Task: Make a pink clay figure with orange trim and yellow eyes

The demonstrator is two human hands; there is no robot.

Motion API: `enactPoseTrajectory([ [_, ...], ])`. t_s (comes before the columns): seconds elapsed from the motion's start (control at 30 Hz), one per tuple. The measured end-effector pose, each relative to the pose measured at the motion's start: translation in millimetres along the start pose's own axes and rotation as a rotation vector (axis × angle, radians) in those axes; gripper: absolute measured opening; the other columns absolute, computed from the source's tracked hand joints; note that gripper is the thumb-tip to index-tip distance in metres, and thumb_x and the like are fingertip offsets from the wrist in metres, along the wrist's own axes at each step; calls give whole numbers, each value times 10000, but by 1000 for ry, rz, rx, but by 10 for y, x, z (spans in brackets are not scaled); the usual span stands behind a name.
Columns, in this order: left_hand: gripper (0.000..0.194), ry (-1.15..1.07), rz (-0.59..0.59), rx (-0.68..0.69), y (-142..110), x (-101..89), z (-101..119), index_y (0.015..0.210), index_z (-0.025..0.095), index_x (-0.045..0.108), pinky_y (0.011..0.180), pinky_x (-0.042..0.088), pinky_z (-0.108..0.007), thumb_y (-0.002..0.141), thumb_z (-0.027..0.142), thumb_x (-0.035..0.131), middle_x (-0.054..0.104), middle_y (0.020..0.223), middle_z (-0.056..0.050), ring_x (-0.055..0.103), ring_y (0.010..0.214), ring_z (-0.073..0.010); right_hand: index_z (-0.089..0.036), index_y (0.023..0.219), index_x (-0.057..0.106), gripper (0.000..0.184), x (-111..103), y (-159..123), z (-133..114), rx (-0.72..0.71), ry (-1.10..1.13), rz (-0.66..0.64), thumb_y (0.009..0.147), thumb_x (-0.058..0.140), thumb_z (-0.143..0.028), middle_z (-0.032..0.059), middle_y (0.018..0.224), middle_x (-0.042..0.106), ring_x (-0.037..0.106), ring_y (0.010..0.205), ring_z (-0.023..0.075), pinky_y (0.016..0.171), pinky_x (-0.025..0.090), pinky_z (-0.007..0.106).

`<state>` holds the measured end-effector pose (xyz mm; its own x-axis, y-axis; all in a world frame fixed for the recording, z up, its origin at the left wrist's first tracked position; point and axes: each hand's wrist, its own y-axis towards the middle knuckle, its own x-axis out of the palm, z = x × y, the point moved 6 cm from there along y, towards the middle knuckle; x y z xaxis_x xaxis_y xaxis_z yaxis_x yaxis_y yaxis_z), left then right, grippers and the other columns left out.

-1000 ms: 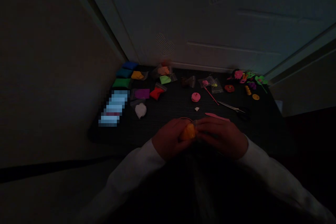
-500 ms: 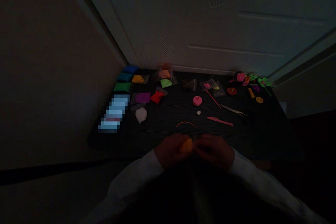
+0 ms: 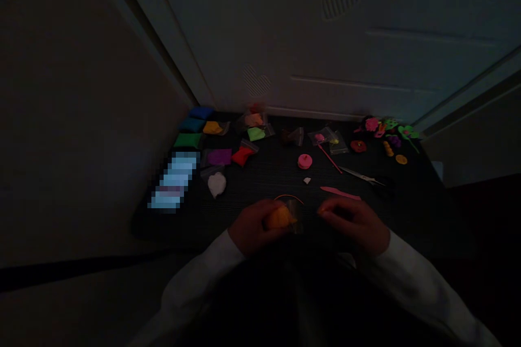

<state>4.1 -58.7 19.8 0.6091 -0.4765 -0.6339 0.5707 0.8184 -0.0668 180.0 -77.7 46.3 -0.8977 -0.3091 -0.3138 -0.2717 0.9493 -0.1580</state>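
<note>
The scene is dim. My left hand is closed round a small clear bag of orange clay near the front edge of a dark mat. My right hand is a short way to the right, fingers pinched together on a tiny orange bit that is hard to make out. A thin orange clay strand lies just beyond the bag. A pink modelling tool lies just beyond my right hand.
Several coloured clay packets lie at the mat's left and back, with a white lump. A pink disc, scissors and small clay figures sit at the right. A white door stands behind.
My hands were together on the orange clay; now my right hand has pulled away to the right with a small pinch. Both hands moved slightly forward on the mat.
</note>
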Motion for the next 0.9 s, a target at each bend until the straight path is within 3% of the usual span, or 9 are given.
enactPoseTrajectory([
  [0.2, 465, 25, 16, 77, 48, 52, 117, 1063, 157, 502, 832, 426, -303, 673, 396, 586, 574, 1047, -75, 536, 947, -167, -187, 854, 614, 172, 210, 32, -152, -149, -308, -27, 774, 488, -274, 25, 759, 593, 544, 692, 113, 639, 425, 248],
  [0.43, 476, 55, -8, 47, 61, 90, 111, 1063, 135, 508, 834, 430, -321, 675, 401, 575, 586, 1043, -90, 544, 945, -186, -199, 968, 600, 230, 281, 41, -108, -207, -467, -109, 769, 501, -257, 46, 877, 618, 571, 787, 128, 711, 444, 249],
  [0.7, 465, -176, -80, -95, 46, 137, 51, 1008, 165, 557, 785, 451, -290, 630, 430, 612, 614, 996, -45, 572, 888, -173, -196, 814, 634, 174, 354, 76, -130, -241, -501, -172, 779, 466, -221, 26, 770, 625, 569, 702, 112, 655, 427, 222],
  [0.9, 434, -177, -102, -63, 26, 198, 59, 990, 166, 563, 787, 445, -301, 626, 395, 625, 610, 992, -52, 566, 890, -168, -168, 732, 633, 139, 388, 79, 8, -90, -315, -242, 729, 518, -246, -8, 644, 566, 500, 576, 81, 550, 373, 200],
])
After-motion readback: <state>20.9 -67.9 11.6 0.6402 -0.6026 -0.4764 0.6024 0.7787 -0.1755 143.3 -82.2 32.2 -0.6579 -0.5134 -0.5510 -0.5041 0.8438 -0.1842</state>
